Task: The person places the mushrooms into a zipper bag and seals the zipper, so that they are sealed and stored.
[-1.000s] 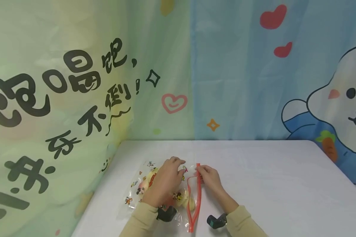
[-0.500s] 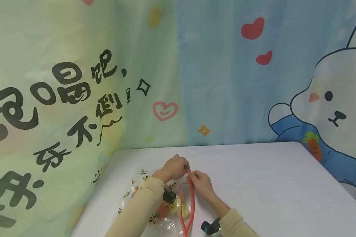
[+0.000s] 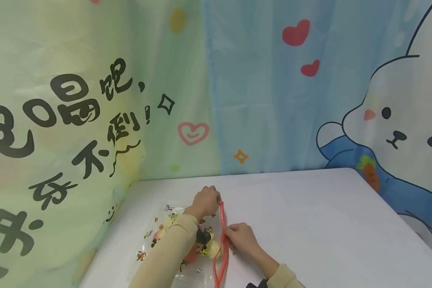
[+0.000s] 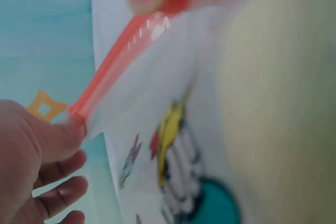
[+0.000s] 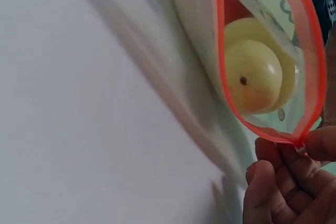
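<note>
A clear zip bag point(image 3: 149, 232) with small cartoon prints lies on the white table, its red zip strip point(image 3: 223, 218) along the right side. At the strip's far end, my left hand point(image 3: 206, 201) pinches the corner between thumb and finger; the left wrist view shows the pinch closely. Partway down, my right hand point(image 3: 243, 238) pinches the strip. Between the hands the red edges lie together; nearer me they gape apart. Through that gap the right wrist view shows pale yellow, round, fruit-like things point(image 5: 254, 72), one with a dark spot. My left sleeve hides part of the bag.
The white tabletop point(image 3: 302, 224) extends to the right of the bag. Behind it hangs a printed curtain point(image 3: 259, 120) with hearts and a cartoon rabbit. Dark wrist cameras sit at both cuffs.
My left hand has gone from over the bag to the strip's far end. My right hand has left that end and come nearer along the strip. The head view has shifted.
</note>
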The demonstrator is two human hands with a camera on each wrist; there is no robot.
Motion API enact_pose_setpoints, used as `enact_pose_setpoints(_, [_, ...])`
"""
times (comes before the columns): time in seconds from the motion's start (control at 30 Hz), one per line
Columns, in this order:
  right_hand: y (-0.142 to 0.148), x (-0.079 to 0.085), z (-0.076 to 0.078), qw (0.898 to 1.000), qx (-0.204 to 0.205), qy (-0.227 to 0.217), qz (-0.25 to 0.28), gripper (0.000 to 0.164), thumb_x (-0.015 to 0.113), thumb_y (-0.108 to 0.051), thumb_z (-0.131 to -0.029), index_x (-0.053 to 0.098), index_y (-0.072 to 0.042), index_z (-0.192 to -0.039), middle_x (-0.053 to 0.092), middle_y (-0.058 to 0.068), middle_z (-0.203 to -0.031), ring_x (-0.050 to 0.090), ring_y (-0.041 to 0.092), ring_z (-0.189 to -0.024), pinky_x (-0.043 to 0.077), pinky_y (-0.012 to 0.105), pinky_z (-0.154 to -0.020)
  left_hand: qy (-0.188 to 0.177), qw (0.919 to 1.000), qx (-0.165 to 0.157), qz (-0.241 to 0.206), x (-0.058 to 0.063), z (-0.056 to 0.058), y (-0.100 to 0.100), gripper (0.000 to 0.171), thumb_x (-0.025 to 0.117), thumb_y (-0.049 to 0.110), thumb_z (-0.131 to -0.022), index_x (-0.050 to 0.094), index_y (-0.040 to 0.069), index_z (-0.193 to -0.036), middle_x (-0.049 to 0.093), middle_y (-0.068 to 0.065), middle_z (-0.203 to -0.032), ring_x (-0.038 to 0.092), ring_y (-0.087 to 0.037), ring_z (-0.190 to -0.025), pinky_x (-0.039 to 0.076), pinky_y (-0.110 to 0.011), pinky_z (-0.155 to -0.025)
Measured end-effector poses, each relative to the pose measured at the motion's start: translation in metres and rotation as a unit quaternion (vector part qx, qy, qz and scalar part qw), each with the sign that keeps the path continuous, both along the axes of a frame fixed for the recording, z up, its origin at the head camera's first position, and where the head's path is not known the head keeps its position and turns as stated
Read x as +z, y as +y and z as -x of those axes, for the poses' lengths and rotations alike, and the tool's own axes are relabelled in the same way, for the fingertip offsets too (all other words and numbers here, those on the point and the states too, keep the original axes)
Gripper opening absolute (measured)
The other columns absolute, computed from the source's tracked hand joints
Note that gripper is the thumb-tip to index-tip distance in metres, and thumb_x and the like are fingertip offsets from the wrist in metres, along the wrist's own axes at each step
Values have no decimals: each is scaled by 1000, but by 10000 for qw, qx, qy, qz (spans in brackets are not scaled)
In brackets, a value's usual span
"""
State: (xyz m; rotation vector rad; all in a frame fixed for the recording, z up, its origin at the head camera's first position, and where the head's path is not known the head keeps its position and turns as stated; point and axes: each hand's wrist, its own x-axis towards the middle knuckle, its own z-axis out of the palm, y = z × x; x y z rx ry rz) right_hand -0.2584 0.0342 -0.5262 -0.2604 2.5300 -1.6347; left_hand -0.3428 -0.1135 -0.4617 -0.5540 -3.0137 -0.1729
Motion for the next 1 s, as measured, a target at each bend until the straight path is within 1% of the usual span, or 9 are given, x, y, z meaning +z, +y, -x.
enact_pose_setpoints(0.13, [2,1,-10,9995,273,-155,-33,32,59,-24,-91,67,-5,-66,47,-6,-45,42,4,-37,32,20,-40,132,9994,323,5,1,3,0,9,66,17,-90,72,13,-84,54,-1,-85,55,-20,-83,51,-34,-65])
enact_pose_setpoints(0.2, [2,2,-17,9988,397,-258,-76,31,60,-24,-90,67,-5,-66,49,-5,-46,43,5,-38,33,20,-40,201,9987,475,10,3,7,-1,9,66,17,-90,73,12,-87,54,-2,-87,55,-20,-84,52,-34,-65])
enact_pose_setpoints(0.3, [3,4,-29,9976,541,-408,-148,28,61,-24,-89,69,-7,-67,51,-4,-47,44,6,-39,35,19,-39,211,9979,617,-13,5,12,-4,9,66,17,-91,73,12,-92,54,-2,-90,55,-20,-83,52,-34,-64])
enact_pose_setpoints(0.4, [4,4,-40,9960,635,-583,-252,28,61,-24,-89,68,-10,-66,50,-5,-47,43,5,-39,35,17,-38,158,9976,671,-48,4,15,-5,11,66,18,-92,74,12,-94,54,-2,-91,55,-20,-83,52,-33,-63])
enact_pose_setpoints(0.47, [5,3,-47,9952,703,-612,-303,30,61,-25,-89,68,-10,-64,48,-7,-45,40,4,-37,33,16,-36,169,9975,682,-56,3,15,-5,11,66,19,-92,73,12,-94,54,-3,-92,55,-20,-83,52,-33,-63])
enact_pose_setpoints(0.6, [6,1,-62,9925,835,-854,-259,32,62,-24,-90,68,-11,-62,46,-9,-44,38,3,-36,31,16,-36,137,9972,726,-105,0,16,-5,11,66,19,-92,73,11,-95,55,-4,-94,57,-20,-84,53,-34,-64])
enact_pose_setpoints(0.73, [8,-2,-76,9883,965,-1168,-188,29,62,-23,-90,71,-13,-64,48,-9,-46,36,4,-39,29,17,-39,126,9962,846,-176,-3,17,-5,12,65,19,-92,73,11,-95,56,-5,-96,59,-21,-86,53,-35,-65])
enact_pose_setpoints(0.87, [8,-4,-81,9856,1117,-1254,-179,27,62,-21,-90,73,-13,-67,54,-7,-51,36,6,-43,29,20,-43,170,9945,992,-279,-3,18,-7,10,65,17,-91,73,11,-95,56,-5,-97,60,-22,-86,54,-37,-66])
enact_pose_setpoints(1.0, [8,-5,-82,9841,1159,-1332,-196,26,63,-21,-89,71,-12,-66,57,-5,-55,37,8,-46,30,23,-47,113,9946,983,-314,-5,19,-8,11,66,14,-90,74,11,-96,56,-6,-96,60,-22,-85,54,-37,-66])
